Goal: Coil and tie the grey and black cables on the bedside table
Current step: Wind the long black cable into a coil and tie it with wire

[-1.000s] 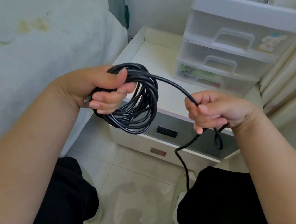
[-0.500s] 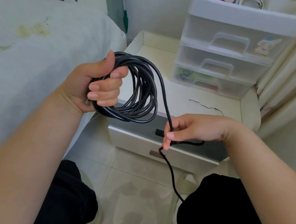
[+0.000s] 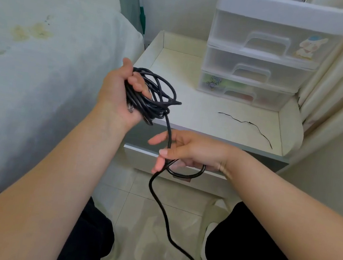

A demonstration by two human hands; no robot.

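My left hand (image 3: 123,93) is clenched on the black cable (image 3: 148,96), gripping a bundle of finished loops at about ten o'clock, above the near-left corner of the counter (image 3: 200,116). One strand drops out of the bundle toward six o'clock into my right hand (image 3: 187,151), which pinches it between thumb and fingers, with a fresh loop curling under the palm. Past that hand the loose tail runs down to the floor (image 3: 138,223) between my knees and leaves the view at the bottom edge, so I judge a fair length is not yet coiled.

A thin black tie (image 3: 247,123) lies on the counter at two o'clock, well apart from both hands, just in front of the plastic drawer unit (image 3: 262,61). I see no grey cable anywhere in view.

The risks from here, as I read them: the loops in my left hand look uneven and crossed, so a loosened grip could let them spring apart. The tail on the floor could snag on my foot or twist as I pull it up, kinking the next turn. Reaching for the tie needs a free hand, and the bundle may slump then
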